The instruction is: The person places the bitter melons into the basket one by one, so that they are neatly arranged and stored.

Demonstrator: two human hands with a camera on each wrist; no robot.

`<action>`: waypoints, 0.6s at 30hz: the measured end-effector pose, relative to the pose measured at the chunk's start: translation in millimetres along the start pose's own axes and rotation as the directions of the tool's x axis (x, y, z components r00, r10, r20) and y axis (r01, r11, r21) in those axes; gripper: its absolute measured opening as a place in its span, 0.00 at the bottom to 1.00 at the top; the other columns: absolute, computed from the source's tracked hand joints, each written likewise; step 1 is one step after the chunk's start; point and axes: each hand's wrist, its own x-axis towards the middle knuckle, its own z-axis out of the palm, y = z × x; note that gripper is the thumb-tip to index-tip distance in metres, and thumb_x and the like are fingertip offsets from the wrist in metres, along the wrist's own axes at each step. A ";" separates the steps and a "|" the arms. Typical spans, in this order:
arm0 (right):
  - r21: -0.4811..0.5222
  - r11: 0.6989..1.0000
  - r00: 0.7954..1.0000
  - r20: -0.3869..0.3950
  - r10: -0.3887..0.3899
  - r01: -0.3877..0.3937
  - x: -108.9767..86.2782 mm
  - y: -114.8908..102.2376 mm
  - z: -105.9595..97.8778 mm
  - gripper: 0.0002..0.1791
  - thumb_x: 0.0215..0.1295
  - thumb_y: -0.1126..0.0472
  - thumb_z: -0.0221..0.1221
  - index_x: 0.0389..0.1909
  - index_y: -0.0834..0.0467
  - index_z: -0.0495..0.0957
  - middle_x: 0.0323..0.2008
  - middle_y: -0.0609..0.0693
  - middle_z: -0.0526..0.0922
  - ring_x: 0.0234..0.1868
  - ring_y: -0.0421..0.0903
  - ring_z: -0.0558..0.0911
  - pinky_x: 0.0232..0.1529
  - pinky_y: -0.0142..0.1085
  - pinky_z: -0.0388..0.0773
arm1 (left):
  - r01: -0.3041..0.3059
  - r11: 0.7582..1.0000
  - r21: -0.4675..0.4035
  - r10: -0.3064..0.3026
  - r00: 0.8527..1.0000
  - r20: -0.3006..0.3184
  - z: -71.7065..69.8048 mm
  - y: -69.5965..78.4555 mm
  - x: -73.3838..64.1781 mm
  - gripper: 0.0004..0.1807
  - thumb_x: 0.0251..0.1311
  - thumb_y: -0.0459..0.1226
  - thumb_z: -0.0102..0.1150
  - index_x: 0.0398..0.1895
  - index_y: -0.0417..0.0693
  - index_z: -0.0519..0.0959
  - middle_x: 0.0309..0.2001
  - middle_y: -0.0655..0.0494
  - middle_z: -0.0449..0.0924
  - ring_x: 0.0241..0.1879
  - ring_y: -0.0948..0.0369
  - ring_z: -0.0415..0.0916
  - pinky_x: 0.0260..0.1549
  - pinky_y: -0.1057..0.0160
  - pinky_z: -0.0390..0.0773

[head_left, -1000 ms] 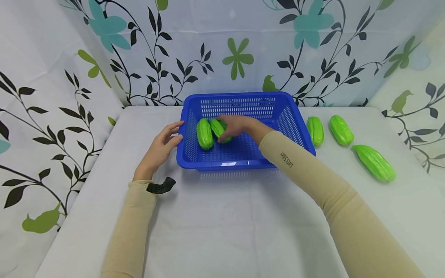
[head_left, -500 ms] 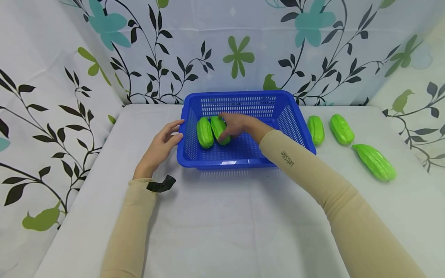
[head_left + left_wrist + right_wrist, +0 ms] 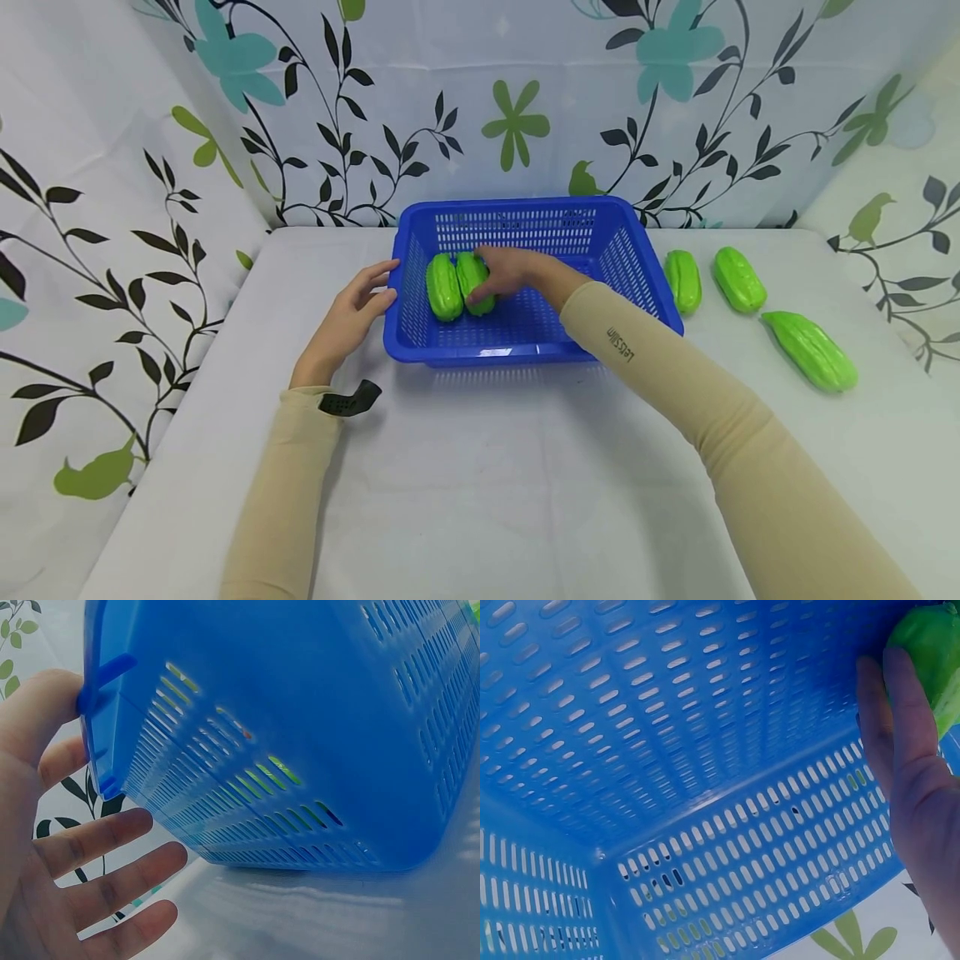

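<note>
A blue plastic basket [image 3: 495, 352] with slotted walls stands on the white table. Inside, toward its left end, two ridged, light-green elongated vegetables lie side by side. My right hand [image 3: 510, 271] reaches in and holds the right-hand green vegetable [image 3: 474, 283], thumb at the near end and fingertips at the far end. The other green vegetable [image 3: 445, 287] lies just left of it. My left hand [image 3: 348, 312] touches the basket's left rim with thumb and index finger. In the left wrist view its other fingers [image 3: 124, 881] extend loosely beside the slotted wall.
To the right of the basket, three more vegetables lie on the table: one close to the wall [image 3: 682, 282], one beside it [image 3: 738, 280], and a pointed one [image 3: 810, 350] nearer the front. A patterned curtain [image 3: 450, 83] hangs behind the table and along both sides.
The vegetable under my right hand has turned from a slant to lie nearly parallel and close to the left one. My left hand stays at the rim.
</note>
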 end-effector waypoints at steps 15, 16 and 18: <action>-0.157 0.987 0.990 -0.138 0.022 -0.044 -34.8 -8.5 -37.4 0.51 0.64 0.42 0.60 0.76 0.64 0.46 0.75 0.59 0.54 0.74 0.55 0.55 0.72 0.47 0.55 | 0.020 1.000 0.003 -0.020 1.000 0.007 2.9 -1.6 2.8 0.30 0.71 0.50 0.50 0.74 0.62 0.60 0.70 0.47 0.61 0.66 0.49 0.65 0.63 0.44 0.67; -0.146 0.989 0.987 -0.162 0.011 -0.035 -40.5 -9.7 -40.9 0.51 0.64 0.42 0.60 0.76 0.64 0.46 0.74 0.59 0.55 0.74 0.55 0.56 0.72 0.47 0.56 | 0.020 1.000 0.003 -0.020 1.000 0.004 2.2 -2.2 2.5 0.30 0.71 0.51 0.50 0.74 0.63 0.60 0.70 0.48 0.62 0.66 0.50 0.65 0.63 0.45 0.67; -0.103 0.995 0.976 -0.217 -0.010 -0.012 -53.0 -11.9 -47.0 0.50 0.64 0.42 0.60 0.76 0.63 0.48 0.74 0.58 0.58 0.74 0.54 0.57 0.71 0.47 0.58 | 0.015 1.000 0.008 -0.015 1.000 0.000 1.2 -1.6 1.3 0.30 0.70 0.53 0.51 0.73 0.65 0.61 0.70 0.48 0.62 0.66 0.50 0.65 0.63 0.45 0.67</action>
